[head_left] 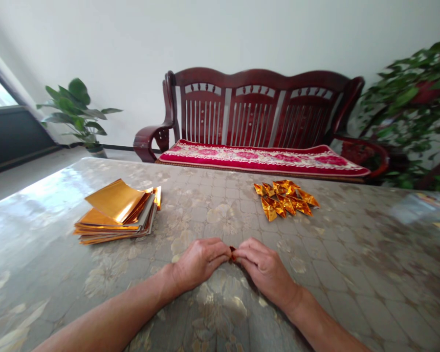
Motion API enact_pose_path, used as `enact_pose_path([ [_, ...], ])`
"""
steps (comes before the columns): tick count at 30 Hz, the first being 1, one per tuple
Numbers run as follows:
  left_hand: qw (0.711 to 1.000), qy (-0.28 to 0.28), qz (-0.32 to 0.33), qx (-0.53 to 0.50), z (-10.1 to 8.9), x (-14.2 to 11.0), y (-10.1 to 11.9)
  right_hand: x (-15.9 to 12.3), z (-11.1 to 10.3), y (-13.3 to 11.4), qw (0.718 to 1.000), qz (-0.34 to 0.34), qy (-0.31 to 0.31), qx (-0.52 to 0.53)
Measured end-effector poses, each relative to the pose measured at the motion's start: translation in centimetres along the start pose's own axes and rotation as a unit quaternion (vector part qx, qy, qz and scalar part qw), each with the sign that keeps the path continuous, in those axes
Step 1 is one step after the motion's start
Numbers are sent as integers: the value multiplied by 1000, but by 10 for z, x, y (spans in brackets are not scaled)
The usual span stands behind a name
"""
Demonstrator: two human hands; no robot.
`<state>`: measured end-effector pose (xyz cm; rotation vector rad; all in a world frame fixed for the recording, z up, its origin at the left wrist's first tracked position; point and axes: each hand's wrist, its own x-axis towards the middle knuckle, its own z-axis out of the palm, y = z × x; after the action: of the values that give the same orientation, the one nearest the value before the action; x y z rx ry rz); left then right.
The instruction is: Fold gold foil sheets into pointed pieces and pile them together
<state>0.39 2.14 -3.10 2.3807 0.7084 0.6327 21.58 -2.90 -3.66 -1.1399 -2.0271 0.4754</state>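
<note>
The left hand [200, 263] and right hand [264, 266] are pinching a tiny gold foil fold [232, 253], risking a slip if their grip slackens.

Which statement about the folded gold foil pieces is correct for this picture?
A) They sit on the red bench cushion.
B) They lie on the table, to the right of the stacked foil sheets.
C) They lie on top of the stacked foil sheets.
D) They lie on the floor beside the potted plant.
B. The folded gold foil pieces lie in a loose heap on the patterned table top, to the right of the stack of foil sheets.
</note>
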Motion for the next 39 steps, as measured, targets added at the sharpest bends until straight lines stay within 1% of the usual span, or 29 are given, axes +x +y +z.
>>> enact_pose_path([
  [11, 1000, 15, 12, 1, 2, 0, 0, -3, 2, -2, 1000, -12, 13, 13],
  [15, 1000, 10, 25, 6, 2, -1, 1, -3, 2, -2, 1000, -15, 17, 20],
  [19, 999, 0, 40, 20, 1, -1, 1, -3, 1, -4, 999, -3, 15, 30],
  [23, 998, 15, 51, 17, 0, -1, 2, -3, 3, -8, 999, 26, 35, 31],
  [26, 999, 21, 48, 8, 0, -2, 4, -3, 3, -10, 998, 45, 42, 32],
  [32, 999, 23, 38, 6, 2, -2, 6, -4, 4, -7, 998, 40, 36, 43],
  [36, 999, 21, 46, 11, 3, -2, 6, -4, 4, -8, 998, 33, 33, 40],
  [39, 998, 24, 55, 14, 3, -2, 6, -4, 3, -11, 998, 41, 41, 20],
])
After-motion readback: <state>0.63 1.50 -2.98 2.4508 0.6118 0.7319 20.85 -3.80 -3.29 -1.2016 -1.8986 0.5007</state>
